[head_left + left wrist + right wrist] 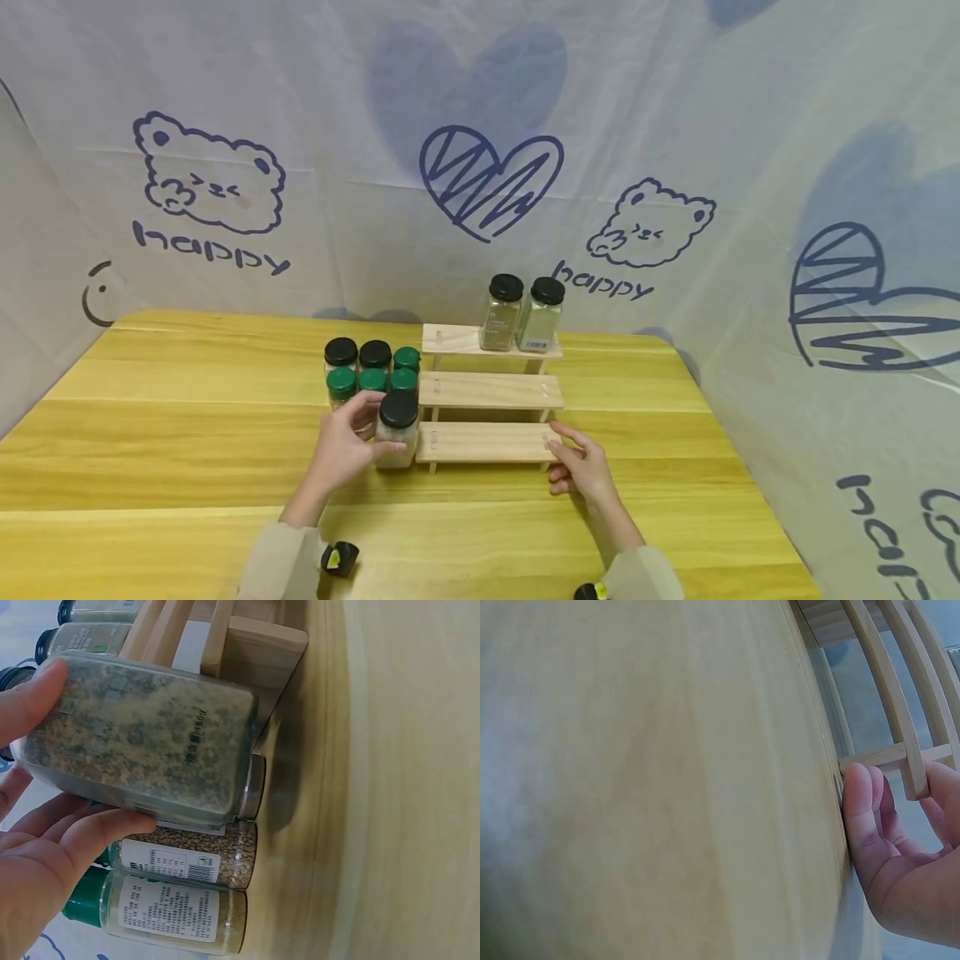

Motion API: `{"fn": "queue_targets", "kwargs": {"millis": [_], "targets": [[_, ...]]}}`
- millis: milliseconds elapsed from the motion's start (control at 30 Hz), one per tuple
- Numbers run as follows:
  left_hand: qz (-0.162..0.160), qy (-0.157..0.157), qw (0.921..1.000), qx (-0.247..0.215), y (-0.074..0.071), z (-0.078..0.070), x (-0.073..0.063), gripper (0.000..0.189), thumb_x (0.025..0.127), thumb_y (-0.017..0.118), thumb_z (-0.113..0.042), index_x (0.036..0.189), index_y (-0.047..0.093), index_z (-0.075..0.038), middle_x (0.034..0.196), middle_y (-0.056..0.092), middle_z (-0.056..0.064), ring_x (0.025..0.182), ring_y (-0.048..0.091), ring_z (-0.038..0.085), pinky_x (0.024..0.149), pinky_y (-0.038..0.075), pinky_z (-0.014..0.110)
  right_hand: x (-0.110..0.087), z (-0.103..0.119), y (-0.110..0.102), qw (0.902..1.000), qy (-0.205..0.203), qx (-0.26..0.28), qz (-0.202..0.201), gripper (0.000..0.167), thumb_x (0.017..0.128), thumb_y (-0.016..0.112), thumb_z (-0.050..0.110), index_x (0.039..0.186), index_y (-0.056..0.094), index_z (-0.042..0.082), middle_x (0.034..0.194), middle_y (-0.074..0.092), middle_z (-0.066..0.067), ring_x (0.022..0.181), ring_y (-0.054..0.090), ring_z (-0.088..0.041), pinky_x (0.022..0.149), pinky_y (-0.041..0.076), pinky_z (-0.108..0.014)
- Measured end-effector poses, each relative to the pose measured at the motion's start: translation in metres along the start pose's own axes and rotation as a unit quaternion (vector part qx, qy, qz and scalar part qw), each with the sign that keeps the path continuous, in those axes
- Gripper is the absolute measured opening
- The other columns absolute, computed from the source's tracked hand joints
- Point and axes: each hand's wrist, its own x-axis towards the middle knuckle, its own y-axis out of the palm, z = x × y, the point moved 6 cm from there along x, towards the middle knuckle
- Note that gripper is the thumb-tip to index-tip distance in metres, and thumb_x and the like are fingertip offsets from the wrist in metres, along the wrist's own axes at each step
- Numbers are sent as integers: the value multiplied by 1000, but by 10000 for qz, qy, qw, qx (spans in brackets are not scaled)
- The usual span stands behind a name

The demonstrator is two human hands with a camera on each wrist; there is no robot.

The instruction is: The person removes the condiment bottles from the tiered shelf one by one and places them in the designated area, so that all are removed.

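My left hand grips a square glass spice jar with a black cap, thumb on one side and fingers on the other. Flaky beige and green seasoning fills it. In the head view the jar stands just left of the lowest shelf of a three-tier wooden rack. At the right end of that shelf, my right hand pinches the board's end, with fingers curled beside the rack's leg. Two black-capped jars, a brownish one and a paler one, stand on the top shelf's right part.
Left of the rack, several spice jars cluster in rows, including a green-capped jar and a black-capped jar. All stand on a wooden table. Behind it hangs a white printed cloth.
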Motion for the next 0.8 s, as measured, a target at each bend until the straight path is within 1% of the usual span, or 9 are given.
{"fn": "queue_targets", "kwargs": {"millis": [100, 300, 500, 633, 700, 800], "targets": [[36, -83, 10000, 24, 1, 5, -1, 53, 56, 80, 8, 102, 56, -2, 103, 60, 19, 100, 55, 34, 84, 44, 43, 0, -1, 0, 10000, 5, 21, 9, 39, 89, 55, 9, 126, 49, 2, 60, 58, -9, 43, 52, -13, 41, 50, -28], [125, -79, 9999, 1, 3, 12, 0, 53, 55, 78, 11, 101, 55, -2, 103, 60, 19, 101, 55, 35, 85, 43, 44, 1, -3, -1, 10000, 67, 44, 3, 38, 89, 55, 8, 126, 49, 4, 59, 57, -8, 43, 52, -13, 41, 50, -28], [133, -145, 9994, 278, 4, 16, 1, 53, 58, 78, 10, 104, 53, -2, 103, 59, 20, 100, 55, 36, 85, 44, 45, 1, -3, -1, 10000, 46, 33, 1, 38, 89, 55, 9, 126, 49, 4, 59, 57, -8, 43, 52, -13, 41, 50, -28], [74, -165, 9988, 465, 4, 16, 1, 53, 60, 79, 5, 106, 52, 0, 104, 58, 20, 99, 55, 35, 85, 44, 44, 2, -3, -1, 10000, 29, 55, -2, 39, 88, 56, 9, 126, 49, 3, 60, 58, -9, 44, 52, -13, 41, 50, -27], [79, -238, 9985, 486, 4, 8, 0, 53, 61, 77, 7, 106, 51, 2, 105, 57, 22, 100, 54, 37, 86, 43, 45, 2, -3, -1, 10000, 27, 64, -6, 39, 88, 56, 9, 126, 49, 3, 61, 58, -9, 44, 52, -13, 41, 50, -27], [104, -261, 9987, 430, 5, 8, 1, 52, 62, 77, 7, 108, 51, 3, 107, 57, 23, 103, 53, 37, 88, 42, 44, 2, -2, 0, 10000, 19, 62, 0, 38, 89, 55, 8, 126, 49, 3, 62, 58, -9, 45, 52, -12, 41, 50, -27]]}}
